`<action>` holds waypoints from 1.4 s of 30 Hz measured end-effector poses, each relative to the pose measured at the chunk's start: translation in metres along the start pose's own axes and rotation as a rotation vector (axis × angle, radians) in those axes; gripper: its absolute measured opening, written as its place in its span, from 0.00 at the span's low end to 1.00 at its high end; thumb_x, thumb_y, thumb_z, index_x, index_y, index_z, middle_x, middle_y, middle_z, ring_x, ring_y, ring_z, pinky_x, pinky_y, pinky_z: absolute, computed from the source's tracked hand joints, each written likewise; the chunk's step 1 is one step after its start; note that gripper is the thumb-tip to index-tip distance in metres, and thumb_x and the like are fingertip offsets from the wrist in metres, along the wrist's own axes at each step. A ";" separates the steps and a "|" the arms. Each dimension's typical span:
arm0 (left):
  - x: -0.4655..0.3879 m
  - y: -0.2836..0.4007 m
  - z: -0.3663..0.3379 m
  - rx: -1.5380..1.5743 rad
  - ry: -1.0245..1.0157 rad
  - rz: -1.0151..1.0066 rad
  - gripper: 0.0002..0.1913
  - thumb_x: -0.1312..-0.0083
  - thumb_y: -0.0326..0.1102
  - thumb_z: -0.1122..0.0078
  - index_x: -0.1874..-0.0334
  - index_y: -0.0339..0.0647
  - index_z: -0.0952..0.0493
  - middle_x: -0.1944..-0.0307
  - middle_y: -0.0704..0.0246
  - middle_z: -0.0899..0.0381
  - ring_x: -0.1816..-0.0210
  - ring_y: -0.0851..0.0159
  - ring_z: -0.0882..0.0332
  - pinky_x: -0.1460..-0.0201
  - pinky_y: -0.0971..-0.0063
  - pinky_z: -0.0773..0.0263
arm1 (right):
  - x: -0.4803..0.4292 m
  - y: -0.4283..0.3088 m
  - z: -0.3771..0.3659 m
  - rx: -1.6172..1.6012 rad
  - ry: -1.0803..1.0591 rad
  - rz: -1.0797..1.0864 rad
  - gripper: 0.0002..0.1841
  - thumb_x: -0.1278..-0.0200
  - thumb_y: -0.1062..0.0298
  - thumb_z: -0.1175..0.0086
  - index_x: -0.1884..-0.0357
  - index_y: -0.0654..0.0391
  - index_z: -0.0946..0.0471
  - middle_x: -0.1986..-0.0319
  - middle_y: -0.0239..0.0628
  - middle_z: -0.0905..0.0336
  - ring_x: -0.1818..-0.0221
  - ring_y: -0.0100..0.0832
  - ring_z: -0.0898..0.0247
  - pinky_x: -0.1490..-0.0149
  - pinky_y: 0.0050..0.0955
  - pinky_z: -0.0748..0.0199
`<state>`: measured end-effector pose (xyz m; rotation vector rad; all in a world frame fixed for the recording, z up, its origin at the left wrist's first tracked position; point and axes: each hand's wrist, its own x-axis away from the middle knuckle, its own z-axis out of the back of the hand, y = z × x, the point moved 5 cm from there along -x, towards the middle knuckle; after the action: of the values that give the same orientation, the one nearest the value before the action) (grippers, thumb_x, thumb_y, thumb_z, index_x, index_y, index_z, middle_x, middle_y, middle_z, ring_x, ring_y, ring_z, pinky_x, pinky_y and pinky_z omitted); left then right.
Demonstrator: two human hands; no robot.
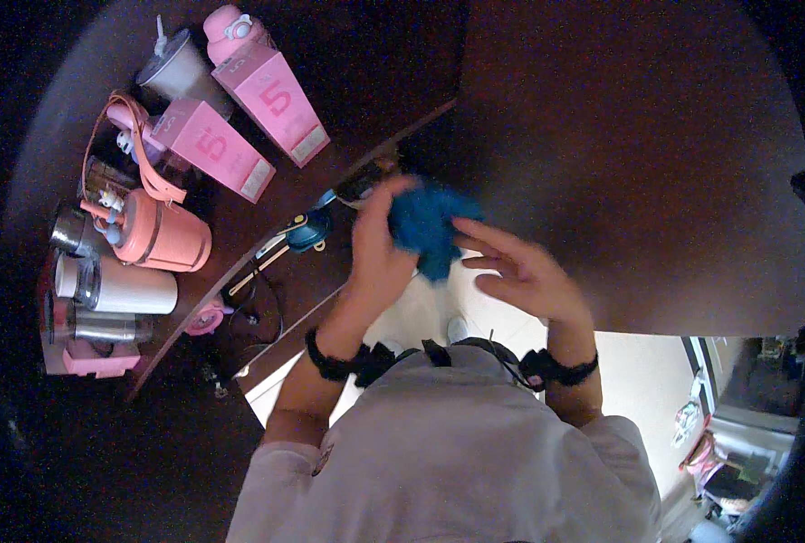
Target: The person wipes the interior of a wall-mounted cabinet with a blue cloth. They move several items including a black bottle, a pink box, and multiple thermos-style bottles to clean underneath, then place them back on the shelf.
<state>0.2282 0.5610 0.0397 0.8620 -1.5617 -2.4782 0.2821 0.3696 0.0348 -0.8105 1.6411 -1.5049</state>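
A crumpled blue cloth (430,220) hangs in front of me, somewhat blurred. My left hand (382,251) grips its left side, thumb and fingers around it. On the other side, my right hand (518,268) has its fingers apart, with the index fingertip at the cloth's right edge; whether it holds any of the fabric I cannot tell. Both wrists wear dark bands. Left of my left hand, a dark teal round object (307,231) with a strap lies by the edge of the raised shelf.
Two pink boxes (277,102) stand on the raised dark surface at the left. Near them are a lidded cup (182,71), a coral tumbler (168,231) with a strap, and a white bottle (134,285). A brown tabletop (633,170) spans the right, and cables lie below the shelf edge.
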 end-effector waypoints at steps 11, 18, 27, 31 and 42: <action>-0.186 -0.071 -0.044 -1.121 -0.118 -0.153 0.26 0.31 0.50 0.42 0.30 0.60 0.28 0.30 0.62 0.30 0.30 0.40 0.36 0.28 0.53 0.36 | 0.035 0.049 -0.006 0.378 -0.526 -0.092 0.26 0.31 0.63 0.40 0.33 0.58 0.29 0.44 0.45 0.20 0.46 0.40 0.20 0.45 0.38 0.21; -0.077 -0.016 0.003 -1.299 0.089 -0.211 0.26 0.37 0.47 0.35 0.35 0.53 0.23 0.41 0.55 0.23 0.46 0.43 0.25 0.51 0.52 0.24 | 0.027 0.042 -0.028 0.476 -0.509 -0.136 0.25 0.31 0.61 0.42 0.35 0.59 0.27 0.44 0.46 0.20 0.48 0.41 0.20 0.46 0.37 0.21; -0.036 0.005 0.015 -0.766 -0.113 -0.331 0.24 0.36 0.34 0.38 0.35 0.47 0.25 0.42 0.49 0.23 0.45 0.40 0.24 0.40 0.52 0.28 | 0.000 0.061 -0.024 0.169 0.247 -0.200 0.17 0.28 0.72 0.48 0.39 0.57 0.24 0.45 0.38 0.20 0.43 0.34 0.23 0.39 0.35 0.23; -0.005 -0.002 0.014 0.043 -0.508 0.142 0.24 0.26 0.36 0.46 0.31 0.37 0.34 0.33 0.57 0.30 0.31 0.56 0.34 0.25 0.64 0.43 | -0.014 0.038 -0.037 -0.137 0.375 0.200 0.40 0.34 0.68 0.35 0.23 0.50 0.43 0.38 0.41 0.29 0.38 0.35 0.31 0.36 0.36 0.27; -0.016 0.031 0.111 -0.436 0.411 -0.178 0.37 0.39 0.31 0.29 0.30 0.28 0.37 0.41 0.47 0.29 0.43 0.48 0.24 0.47 0.64 0.22 | -0.078 0.002 0.012 -0.378 0.545 0.199 0.18 0.33 0.67 0.41 0.43 0.56 0.22 0.54 0.37 0.16 0.57 0.33 0.18 0.50 0.34 0.18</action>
<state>0.1795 0.6412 0.1084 1.3549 -0.8081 -2.3993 0.3331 0.4298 0.0416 -0.4180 2.3824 -1.3620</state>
